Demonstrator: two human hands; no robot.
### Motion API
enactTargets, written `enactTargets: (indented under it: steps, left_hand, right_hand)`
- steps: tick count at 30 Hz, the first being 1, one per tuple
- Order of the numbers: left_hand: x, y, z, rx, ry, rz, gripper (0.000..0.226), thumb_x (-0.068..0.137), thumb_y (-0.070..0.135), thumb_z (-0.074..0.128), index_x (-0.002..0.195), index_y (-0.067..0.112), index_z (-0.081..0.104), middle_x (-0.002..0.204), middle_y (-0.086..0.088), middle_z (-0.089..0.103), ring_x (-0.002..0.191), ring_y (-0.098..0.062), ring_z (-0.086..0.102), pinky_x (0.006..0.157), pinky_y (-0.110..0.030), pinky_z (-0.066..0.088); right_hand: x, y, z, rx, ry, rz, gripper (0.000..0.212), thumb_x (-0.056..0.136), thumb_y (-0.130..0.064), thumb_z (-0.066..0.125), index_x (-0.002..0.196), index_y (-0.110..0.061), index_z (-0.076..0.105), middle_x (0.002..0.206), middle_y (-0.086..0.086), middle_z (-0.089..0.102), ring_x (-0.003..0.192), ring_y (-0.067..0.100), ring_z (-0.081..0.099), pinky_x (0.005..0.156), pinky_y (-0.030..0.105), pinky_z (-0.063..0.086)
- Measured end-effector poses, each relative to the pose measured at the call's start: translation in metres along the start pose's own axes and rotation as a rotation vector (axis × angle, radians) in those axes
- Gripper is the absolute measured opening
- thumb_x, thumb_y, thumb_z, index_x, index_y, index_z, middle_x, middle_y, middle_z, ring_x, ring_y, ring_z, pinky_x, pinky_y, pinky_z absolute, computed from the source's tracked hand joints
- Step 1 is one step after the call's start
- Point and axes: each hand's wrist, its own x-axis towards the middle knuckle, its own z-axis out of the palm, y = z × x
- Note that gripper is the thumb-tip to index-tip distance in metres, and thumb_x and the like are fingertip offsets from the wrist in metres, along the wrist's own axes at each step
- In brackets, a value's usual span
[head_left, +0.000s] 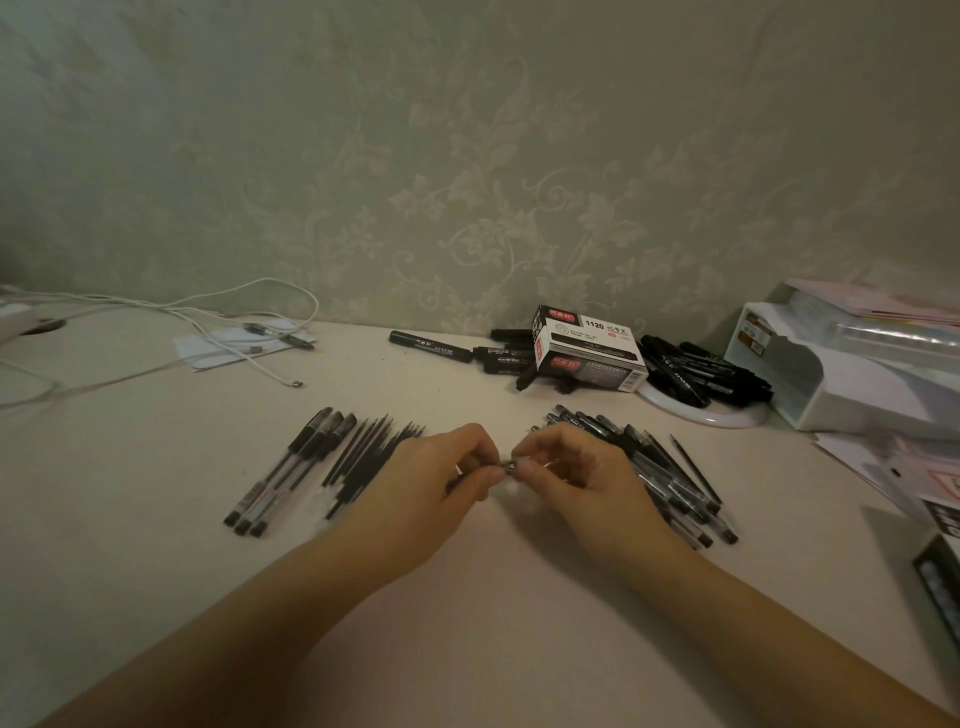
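Pen (508, 464): held over worktop (467, 597), in front of marker box (587, 345). Left hand (441, 483) and right hand (571, 473), each grip pinched on it; advisable to twist gently, both halves kept in line.

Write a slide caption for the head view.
Left hand and right hand pinch one pen beside a pile of pens.
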Motion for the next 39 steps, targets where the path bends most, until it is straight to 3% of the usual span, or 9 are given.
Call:
enactTargets:
  steps: [3,6,13,24,27,29,33,36,39]
  left_hand:
    - [0.000,0.001,0.000,0.012,-0.001,0.007,0.008,0.096,0.030,0.053,0.102,0.029,0.058,0.075,0.010,0.065,0.067,-0.006,0.062,0.060,-0.021,0.051]
    - [0.000,0.001,-0.001,0.030,0.001,0.021,0.010,0.097,0.030,0.050,0.104,0.033,0.056,0.074,0.010,0.063,0.065,-0.006,0.059,0.057,-0.015,0.047]
    - [0.000,0.000,-0.001,0.052,0.013,0.018,0.012,0.097,0.025,0.051,0.104,0.031,0.059,0.071,0.011,0.061,0.058,0.002,0.053,0.057,-0.007,0.040]
    - [0.001,-0.003,0.001,-0.014,0.000,-0.045,0.017,0.097,0.026,0.051,0.104,0.039,0.059,0.075,0.010,0.063,0.056,0.000,0.052,0.053,-0.008,0.038]
    - [0.002,-0.003,0.002,-0.067,0.000,-0.082,0.021,0.097,0.030,0.050,0.107,0.047,0.058,0.077,0.012,0.064,0.058,-0.006,0.054,0.052,-0.021,0.046]
    - [0.003,-0.002,0.001,-0.154,0.011,-0.087,0.025,0.097,0.029,0.050,0.109,0.050,0.059,0.078,0.012,0.064,0.056,-0.005,0.052,0.056,-0.028,0.049]
    - [0.003,0.003,0.001,-0.275,0.031,-0.028,0.034,0.097,0.020,0.052,0.119,0.045,0.062,0.075,0.012,0.064,0.058,0.004,0.053,0.056,-0.014,0.041]
    - [0.002,0.006,0.003,-0.275,0.022,0.013,0.037,0.097,0.013,0.053,0.123,0.038,0.062,0.075,0.020,0.063,0.060,0.005,0.052,0.058,-0.008,0.039]
    - [0.001,0.007,0.004,-0.232,0.019,0.019,0.039,0.097,0.018,0.052,0.125,0.045,0.058,0.076,0.018,0.061,0.059,0.003,0.049,0.059,-0.012,0.040]
  right_hand:
    - [0.002,0.000,-0.002,0.021,0.087,0.017,0.014,0.090,-0.018,0.071,0.086,-0.032,0.070,0.087,-0.010,0.071,0.078,0.009,0.066,0.068,0.014,0.051]
    - [0.002,0.000,-0.006,-0.064,0.159,0.016,0.011,0.090,-0.022,0.070,0.087,-0.032,0.068,0.087,-0.014,0.070,0.080,0.006,0.066,0.072,0.014,0.052]
    - [-0.005,-0.004,-0.009,-0.684,-0.006,-0.151,0.005,0.087,-0.036,0.069,0.088,-0.032,0.068,0.078,-0.022,0.060,0.084,-0.008,0.051,0.063,0.009,0.036]
    - [-0.004,-0.003,-0.003,-0.714,-0.051,-0.150,0.009,0.087,-0.030,0.065,0.095,-0.030,0.069,0.082,-0.012,0.061,0.073,-0.003,0.050,0.063,0.014,0.035]
    - [-0.004,-0.004,-0.003,-0.646,0.036,-0.141,0.013,0.087,-0.037,0.067,0.100,-0.033,0.067,0.085,-0.016,0.060,0.077,-0.004,0.052,0.063,0.010,0.034]
    - [-0.004,-0.009,-0.003,-0.478,0.121,-0.089,0.013,0.086,-0.041,0.070,0.098,-0.036,0.068,0.085,-0.018,0.064,0.078,-0.002,0.056,0.063,0.012,0.041]
    - [-0.003,-0.020,0.000,0.022,0.028,0.070,0.008,0.089,-0.028,0.071,0.095,-0.028,0.076,0.089,-0.010,0.075,0.079,0.008,0.070,0.065,0.014,0.051]
    - [-0.003,-0.021,-0.001,0.158,0.010,0.148,0.012,0.090,-0.023,0.069,0.098,-0.024,0.078,0.092,-0.007,0.077,0.080,0.001,0.069,0.068,0.015,0.052]
    - [-0.002,-0.017,-0.003,0.243,0.001,0.232,0.015,0.090,-0.023,0.068,0.102,-0.023,0.077,0.098,-0.004,0.077,0.086,0.006,0.070,0.077,0.024,0.052]
